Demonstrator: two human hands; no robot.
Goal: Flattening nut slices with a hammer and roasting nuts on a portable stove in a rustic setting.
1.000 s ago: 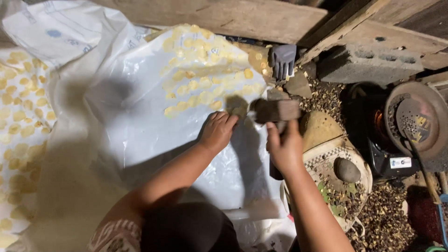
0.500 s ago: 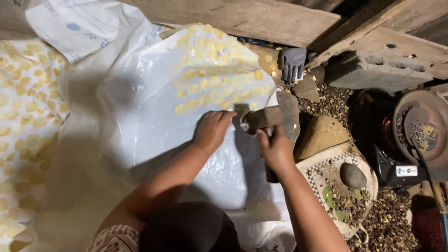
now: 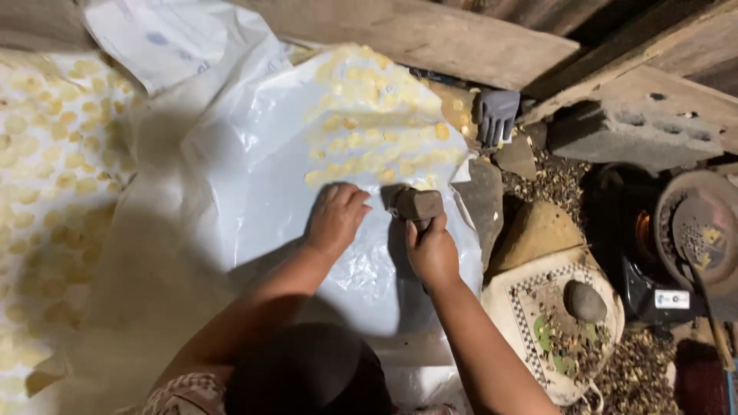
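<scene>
Here the right hand is clenched round a blocky grey-brown stone hammer over the glossy white plastic sheet, the left hand flat and open-fingered at nine o'clock, pale yellow flattened pieces at twelve, bare crinkled sheet below.

Plastic sheet: white, translucent. Flattened pieces on it: pale yellow. Hammer block: dull brown. Glove: grey. Tile: cream, black-and-white checkered border

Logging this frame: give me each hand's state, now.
Left hand: open, flat on the white sheet.
Right hand: closed, gripping a mallet.
</scene>
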